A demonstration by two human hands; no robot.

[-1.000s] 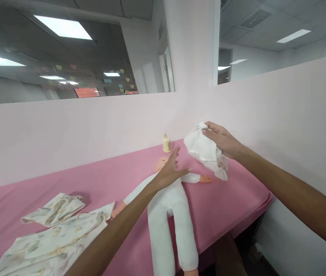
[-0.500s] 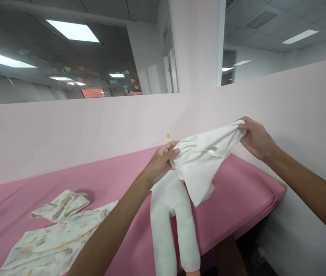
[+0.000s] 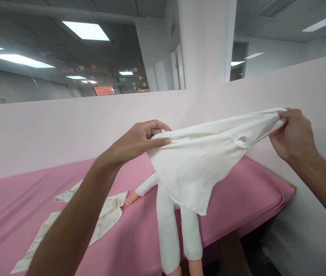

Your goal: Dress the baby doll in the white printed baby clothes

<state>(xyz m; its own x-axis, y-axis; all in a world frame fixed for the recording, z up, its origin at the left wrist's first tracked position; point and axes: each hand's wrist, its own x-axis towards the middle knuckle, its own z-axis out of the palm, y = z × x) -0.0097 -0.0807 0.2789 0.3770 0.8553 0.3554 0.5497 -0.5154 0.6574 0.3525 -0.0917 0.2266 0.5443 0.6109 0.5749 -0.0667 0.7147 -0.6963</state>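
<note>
A white cloth garment hangs stretched between my two hands, above the pink padded table. My left hand pinches its left upper edge between thumb and fingers. Its right end is gripped by my right hand, held higher and further out. Whether it is a baby top or another piece of clothing, I cannot tell. Behind and below it lies a baby doll with a white cloth body, its legs toward me and one arm out to the left. The cloth hides the doll's head and upper body.
Patterned baby clothes lie on the pink table cover at the left, partly behind my left forearm. A pale wall with windows above stands behind the table. The table's right corner is near the side wall.
My hands have moved apart, the right one outward and the left one to the left, so the white garment is pulled wider. It now covers more of the doll, whose arm has come into view.
</note>
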